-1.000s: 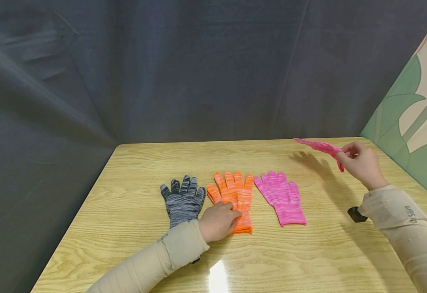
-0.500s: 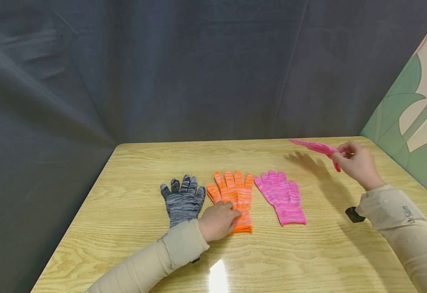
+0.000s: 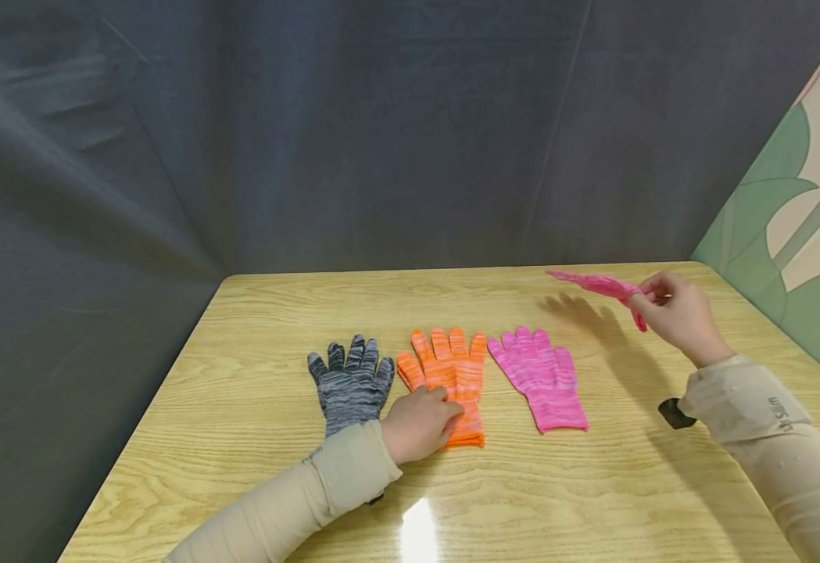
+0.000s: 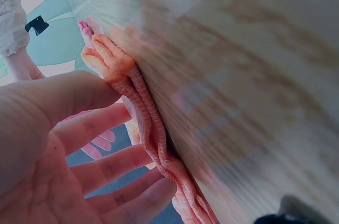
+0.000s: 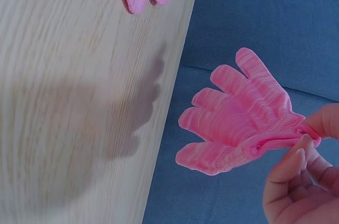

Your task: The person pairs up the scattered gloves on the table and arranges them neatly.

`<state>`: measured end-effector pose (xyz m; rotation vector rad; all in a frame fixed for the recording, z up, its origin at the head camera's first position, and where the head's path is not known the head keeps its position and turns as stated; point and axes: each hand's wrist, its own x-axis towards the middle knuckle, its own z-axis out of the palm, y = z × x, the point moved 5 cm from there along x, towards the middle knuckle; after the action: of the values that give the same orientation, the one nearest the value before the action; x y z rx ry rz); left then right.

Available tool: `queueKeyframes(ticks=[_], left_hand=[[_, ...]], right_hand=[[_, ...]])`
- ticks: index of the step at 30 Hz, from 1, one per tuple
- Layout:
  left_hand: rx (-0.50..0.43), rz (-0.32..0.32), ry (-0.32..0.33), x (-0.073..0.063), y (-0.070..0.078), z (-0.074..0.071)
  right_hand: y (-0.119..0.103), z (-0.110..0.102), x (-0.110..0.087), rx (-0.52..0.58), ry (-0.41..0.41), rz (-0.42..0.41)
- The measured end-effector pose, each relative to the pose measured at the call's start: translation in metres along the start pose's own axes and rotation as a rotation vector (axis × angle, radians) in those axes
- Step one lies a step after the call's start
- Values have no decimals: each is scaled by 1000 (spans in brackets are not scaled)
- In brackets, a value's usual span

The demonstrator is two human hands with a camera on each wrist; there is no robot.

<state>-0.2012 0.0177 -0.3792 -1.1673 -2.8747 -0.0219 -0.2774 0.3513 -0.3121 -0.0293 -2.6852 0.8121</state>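
My right hand (image 3: 684,317) pinches a pink knit glove (image 3: 596,285) by its cuff, holding it up over the back right of the table. In the right wrist view the held glove (image 5: 238,113) has its fingers spread and its cuff opening faces the hand. Flat on the table lies an orange glove (image 3: 455,360), and my left hand (image 3: 420,424) rests on it. The left wrist view shows the left thumb and fingertips touching the orange fabric (image 4: 140,102), the fingers fairly straight. To its right lies a second pink glove (image 3: 543,379); to its left, a grey-black glove (image 3: 353,387), partly covered by the left sleeve.
The wooden table (image 3: 241,485) carries the gloves in a row across its middle. A dark curtain (image 3: 410,141) hangs behind and to the left. At the right stands a wall with a leaf pattern (image 3: 803,234). Light glares near the front edge.
My right hand has drifted slightly left with the pink glove, still held raised. The left hand and the gloves on the table stay in place.
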Motion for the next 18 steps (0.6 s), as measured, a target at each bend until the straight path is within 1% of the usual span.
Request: queueKeyframes(ticks=[8,18], left_hand=[[-1,-1,-1,0,0,0],[-10,-2,-5,-1,0,0]], right_hand=[[-4,1,-1,-3,-3,-16],[-9,2,-4,-10,-4,-15]])
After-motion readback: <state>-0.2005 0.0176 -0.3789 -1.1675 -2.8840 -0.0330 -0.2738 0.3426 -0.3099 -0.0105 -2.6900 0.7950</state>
